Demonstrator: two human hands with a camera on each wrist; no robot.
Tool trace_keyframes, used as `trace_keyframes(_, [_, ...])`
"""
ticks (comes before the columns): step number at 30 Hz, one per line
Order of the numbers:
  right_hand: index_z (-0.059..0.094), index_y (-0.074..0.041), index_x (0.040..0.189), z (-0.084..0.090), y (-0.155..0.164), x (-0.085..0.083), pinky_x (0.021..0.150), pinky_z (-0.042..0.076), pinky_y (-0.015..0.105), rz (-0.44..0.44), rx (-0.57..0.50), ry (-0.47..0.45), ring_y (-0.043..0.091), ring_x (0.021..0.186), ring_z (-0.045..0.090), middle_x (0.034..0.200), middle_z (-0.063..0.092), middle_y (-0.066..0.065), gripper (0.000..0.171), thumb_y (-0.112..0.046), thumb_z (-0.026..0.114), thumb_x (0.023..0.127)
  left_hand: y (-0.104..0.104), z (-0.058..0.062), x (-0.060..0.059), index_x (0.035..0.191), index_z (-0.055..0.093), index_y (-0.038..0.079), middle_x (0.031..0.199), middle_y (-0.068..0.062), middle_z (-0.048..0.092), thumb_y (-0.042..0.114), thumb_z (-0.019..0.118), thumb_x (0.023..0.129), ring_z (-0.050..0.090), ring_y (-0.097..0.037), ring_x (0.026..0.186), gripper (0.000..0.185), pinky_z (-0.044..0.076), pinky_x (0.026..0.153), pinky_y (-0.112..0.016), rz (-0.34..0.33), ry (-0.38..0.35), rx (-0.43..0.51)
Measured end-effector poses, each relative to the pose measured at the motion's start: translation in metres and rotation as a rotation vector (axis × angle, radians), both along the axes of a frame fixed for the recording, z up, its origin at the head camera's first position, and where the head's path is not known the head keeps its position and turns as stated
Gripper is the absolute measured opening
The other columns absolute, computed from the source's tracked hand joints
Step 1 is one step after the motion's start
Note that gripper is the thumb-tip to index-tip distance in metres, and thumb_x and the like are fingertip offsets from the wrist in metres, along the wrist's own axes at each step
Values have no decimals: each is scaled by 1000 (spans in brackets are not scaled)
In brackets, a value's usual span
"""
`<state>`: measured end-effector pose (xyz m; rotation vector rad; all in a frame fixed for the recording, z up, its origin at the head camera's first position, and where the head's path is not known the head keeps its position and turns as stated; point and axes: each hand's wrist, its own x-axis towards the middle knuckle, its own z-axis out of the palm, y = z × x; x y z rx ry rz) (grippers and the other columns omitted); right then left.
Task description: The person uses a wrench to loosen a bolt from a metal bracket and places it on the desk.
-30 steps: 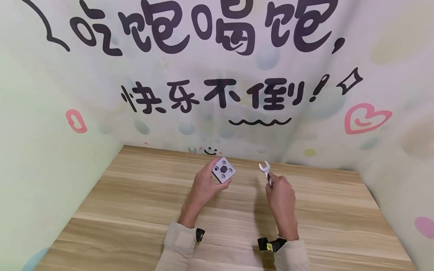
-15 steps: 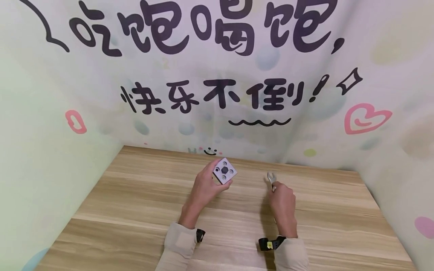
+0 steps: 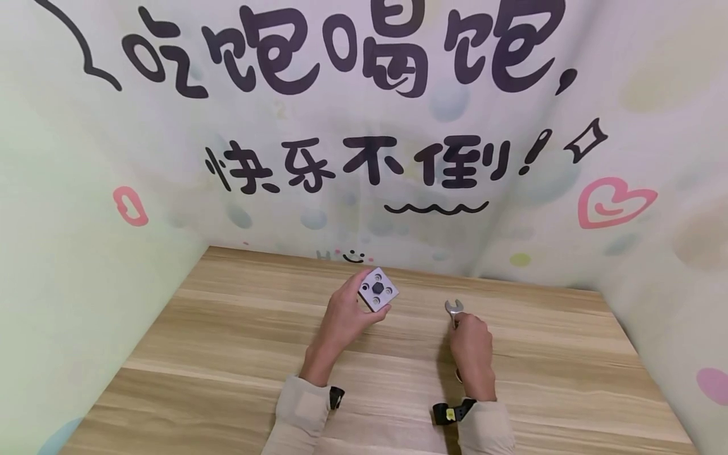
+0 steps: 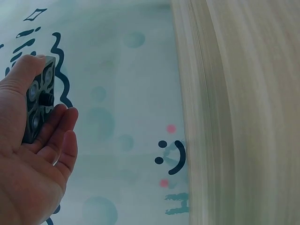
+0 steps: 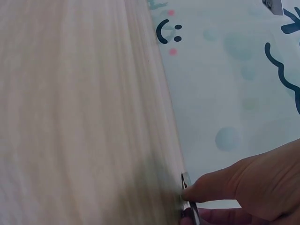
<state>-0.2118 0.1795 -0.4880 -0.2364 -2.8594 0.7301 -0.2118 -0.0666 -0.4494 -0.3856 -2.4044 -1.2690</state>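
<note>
My left hand (image 3: 341,319) holds a small square grey block (image 3: 377,289) above the wooden table (image 3: 227,341); the block has a dark centre and four round holes at its corners. In the left wrist view the thumb and fingers grip the same block (image 4: 40,98) by its edges. My right hand (image 3: 471,347) grips a silver open-ended wrench (image 3: 454,309) low over the table, its jaw pointing away from me. The right wrist view shows only a sliver of the wrench (image 5: 187,201) under the fingers (image 5: 220,185). Block and wrench are apart.
A printed backdrop (image 3: 364,126) with black characters, a pink heart and a small smiley walls in the table at the back and both sides. Bare wood lies left, right and in front of the hands.
My right hand has lowered the wrench toward the table and drawn it slightly back. The left hand with the block has barely moved.
</note>
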Motion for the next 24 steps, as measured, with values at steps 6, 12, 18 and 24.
trace_keyframes(6, [73,-3,90,2,0,2,48,46,46,-3,9,-19,34,63,62,84,68,24,11,-2,62,89,0,1,1,136,54,8,115,-7,67,19,88,72,61,-18,89,74,50,77,-35,-4,-1,-2])
trace_keyframes(12, [74,-2,93,3,0,2,48,47,45,9,26,-25,33,65,62,85,68,23,10,-4,65,90,0,2,2,135,55,4,116,-8,67,19,88,72,61,-19,91,72,51,78,-36,-1,34,-8])
trace_keyframes(18, [73,-2,104,7,2,4,51,48,45,16,27,-64,34,69,63,91,67,24,16,-8,65,91,0,3,4,135,55,5,116,-8,67,20,88,72,61,-18,88,72,50,74,-32,-3,7,2])
trace_keyframes(24, [68,-1,122,23,-2,7,62,53,55,15,-30,101,45,82,66,112,65,27,34,-18,66,92,1,4,5,135,55,6,117,-7,67,20,87,73,61,-16,87,72,49,71,-27,-13,-9,7])
